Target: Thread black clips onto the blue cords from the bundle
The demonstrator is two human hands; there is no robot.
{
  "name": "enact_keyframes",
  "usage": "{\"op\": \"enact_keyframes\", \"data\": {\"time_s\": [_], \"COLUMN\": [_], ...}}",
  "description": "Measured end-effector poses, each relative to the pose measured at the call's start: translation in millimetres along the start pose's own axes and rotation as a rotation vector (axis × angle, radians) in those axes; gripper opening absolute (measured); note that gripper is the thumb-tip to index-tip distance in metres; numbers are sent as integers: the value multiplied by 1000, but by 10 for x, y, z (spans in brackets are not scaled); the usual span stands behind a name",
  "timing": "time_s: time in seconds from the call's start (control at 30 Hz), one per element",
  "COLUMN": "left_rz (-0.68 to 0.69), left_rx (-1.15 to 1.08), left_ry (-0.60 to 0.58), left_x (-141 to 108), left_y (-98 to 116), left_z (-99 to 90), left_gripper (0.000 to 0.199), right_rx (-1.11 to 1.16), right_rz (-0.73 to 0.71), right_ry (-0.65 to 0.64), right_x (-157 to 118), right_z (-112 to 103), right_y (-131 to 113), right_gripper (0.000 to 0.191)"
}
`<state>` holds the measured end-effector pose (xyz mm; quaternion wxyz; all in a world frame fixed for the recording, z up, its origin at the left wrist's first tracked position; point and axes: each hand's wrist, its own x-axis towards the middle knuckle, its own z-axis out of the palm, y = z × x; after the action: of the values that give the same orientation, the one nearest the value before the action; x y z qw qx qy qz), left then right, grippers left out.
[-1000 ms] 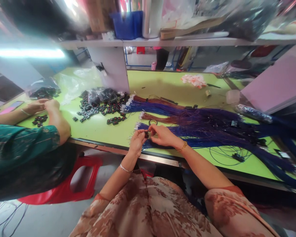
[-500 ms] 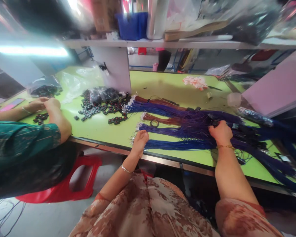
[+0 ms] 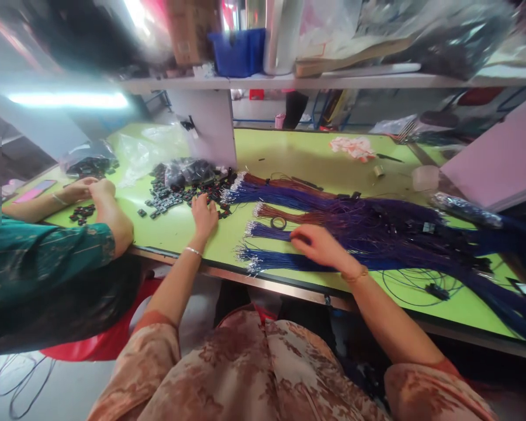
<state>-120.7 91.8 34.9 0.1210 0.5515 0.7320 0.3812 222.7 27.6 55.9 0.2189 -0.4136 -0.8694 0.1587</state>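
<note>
Blue wires [image 3: 284, 261] lie left-to-right, tips [image 3: 253, 266] leftward; left hand [image 3: 205, 217] and right hand [image 3: 319, 245] curl loosely, any hold unclear.

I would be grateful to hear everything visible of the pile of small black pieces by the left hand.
The pile is many small, blocky black pieces, plastic by their look, some showing grey faces or red spots. It spreads loosely over the tabletop before a pale upright panel, with a few strays. A clear bag lies over its far part. The left hand is at its right side; contact is unclear.
</note>
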Motion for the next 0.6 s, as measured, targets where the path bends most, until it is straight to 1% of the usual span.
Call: {"op": "enact_keyframes", "data": {"time_s": [0.03, 0.07, 0.1, 0.13, 0.2, 0.3, 0.4, 0.47, 0.53, 0.6], "left_rz": [23, 39, 40, 30, 25, 76, 124, 167, 197, 180], "left_rx": [129, 236, 308, 346, 379, 372, 311, 254, 205, 209], "left_ry": [26, 22, -6, -57, -130, -167, -157, -168, -165, -78], "left_x": [146, 266, 357, 420, 468, 373, 155, 22, -36, 9], "left_y": [-78, -153, -224, -289, -392, -454, -413, -369, -355, -403], "left_z": [-15, -20, -16, -5, 36, 131, 239, 277, 243, 106], "left_gripper": [48, 51, 52, 54, 54, 54, 55, 55, 52, 50], "right_rx": [17, 13, -2, -19, -39, -32, -31, -30, -27, -21], "right_rz": [-38, -63, -73, -74, -63, -40, -37, -38, -29, -14], "right_ry": [-88, -145, -174, -184, -181, -185, -205, -213, -211, -197], "right_x": [54, 100, 136, 163, 195, 216, 238, 253, 262, 260], "right_z": [129, 247, 347, 428, 533, 584, 593, 604, 620, 635], "right_y": [-67, -120, -160, -189, -223, -245, -266, -284, -298, -305], "right_gripper": [18, 18, 18, 18, 17, 15, 13, 11, 9, 9]}}
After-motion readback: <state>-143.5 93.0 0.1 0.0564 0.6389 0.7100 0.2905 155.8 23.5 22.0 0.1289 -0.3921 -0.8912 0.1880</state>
